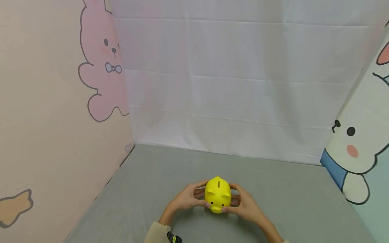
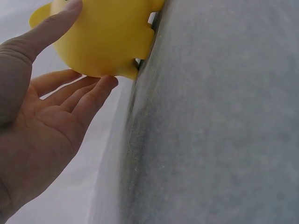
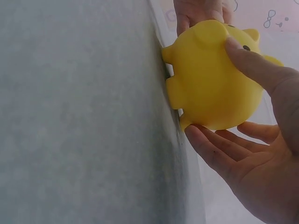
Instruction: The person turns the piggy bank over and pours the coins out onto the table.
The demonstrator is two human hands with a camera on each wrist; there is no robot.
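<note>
A yellow piggy bank (image 1: 217, 193) with a dark coin slot on its back stands upright on the grey table, its snout facing the person. My left hand (image 1: 188, 198) holds it from one side, thumb near the snout and fingers along the flank. On the opposite side my right hand (image 1: 247, 205) grips it the same way. In the left wrist view, fingertips touch the underside curve of the piggy bank (image 2: 105, 39). The right wrist view shows the short feet of the piggy bank (image 3: 212, 84) at the tabletop, with the thumb beside the snout.
The grey tabletop (image 1: 170, 165) stretches back to a creased white cloth (image 1: 225, 91). A beige wall with a pink rabbit drawing (image 1: 101, 67) borders the left. Another wall with a white cartoon animal (image 1: 361, 148) borders the right. A dark wristband (image 1: 174, 237) sits at the left sleeve.
</note>
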